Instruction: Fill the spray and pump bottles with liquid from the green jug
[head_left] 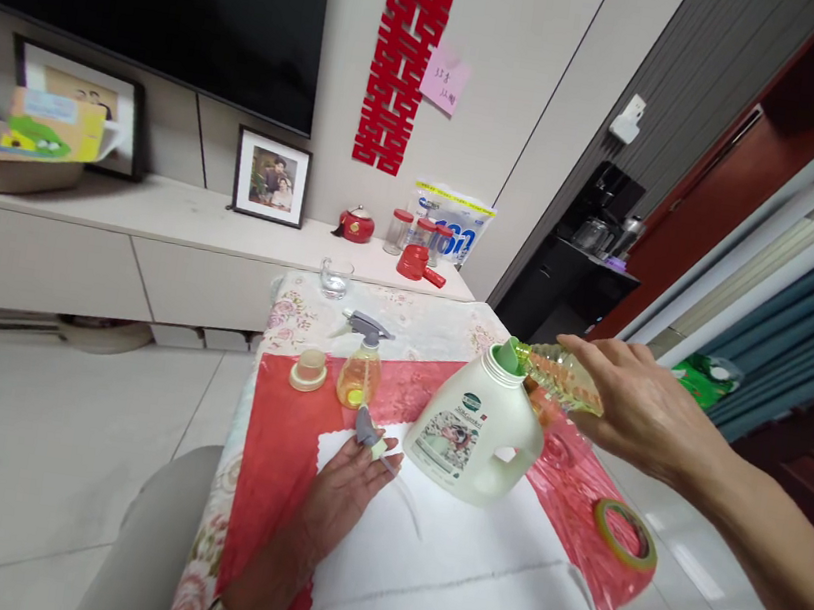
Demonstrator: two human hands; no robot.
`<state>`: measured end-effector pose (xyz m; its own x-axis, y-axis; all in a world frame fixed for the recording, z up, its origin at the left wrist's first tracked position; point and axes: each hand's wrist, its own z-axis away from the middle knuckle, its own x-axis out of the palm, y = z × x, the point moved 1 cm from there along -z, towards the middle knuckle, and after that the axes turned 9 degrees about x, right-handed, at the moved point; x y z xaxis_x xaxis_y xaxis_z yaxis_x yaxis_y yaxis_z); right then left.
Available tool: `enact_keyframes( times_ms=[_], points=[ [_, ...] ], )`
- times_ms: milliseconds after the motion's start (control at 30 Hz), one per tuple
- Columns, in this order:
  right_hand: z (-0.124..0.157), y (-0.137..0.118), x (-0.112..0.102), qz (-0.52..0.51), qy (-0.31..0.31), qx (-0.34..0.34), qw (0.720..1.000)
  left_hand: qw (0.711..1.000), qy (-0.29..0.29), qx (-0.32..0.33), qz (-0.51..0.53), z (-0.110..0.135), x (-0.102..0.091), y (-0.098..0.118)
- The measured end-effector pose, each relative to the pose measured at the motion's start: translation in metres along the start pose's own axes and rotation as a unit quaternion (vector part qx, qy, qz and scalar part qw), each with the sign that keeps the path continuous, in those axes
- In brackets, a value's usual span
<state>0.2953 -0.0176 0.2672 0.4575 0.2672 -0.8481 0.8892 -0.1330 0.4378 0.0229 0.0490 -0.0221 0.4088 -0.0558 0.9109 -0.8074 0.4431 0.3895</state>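
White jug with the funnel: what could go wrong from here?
1. The jug stands unheld: the left hand lies on the white cloth, so a nudge from the tilted bottle in the right hand might tip it.
2. The bottle's mouth sits at the small green funnel; liquid may spill over its rim.

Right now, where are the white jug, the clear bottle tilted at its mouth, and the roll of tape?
white jug [450, 439], head view, on its front label.
clear bottle [562, 375], head view, on its ribbed side near the neck.
roll of tape [599, 519], head view, on the left of its ring.
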Motion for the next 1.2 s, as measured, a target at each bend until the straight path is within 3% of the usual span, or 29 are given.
enact_keyframes(
  times_ms=[567,800,1200],
  points=[
    [-0.019,-0.013,-0.029,0.081,-0.072,0.003,0.994,1.0,-0.003,-0.005,0.004,0.001,0.001,0.0],
    [-0.022,-0.028,-0.047,0.14,-0.133,0.04,0.98,1.0,-0.011,-0.005,0.005,-0.002,-0.005,-0.003],
    [-0.028,-0.029,-0.051,0.19,-0.12,0.008,0.974,1.0,-0.017,-0.012,0.013,-0.004,-0.01,-0.004]
  ],
)
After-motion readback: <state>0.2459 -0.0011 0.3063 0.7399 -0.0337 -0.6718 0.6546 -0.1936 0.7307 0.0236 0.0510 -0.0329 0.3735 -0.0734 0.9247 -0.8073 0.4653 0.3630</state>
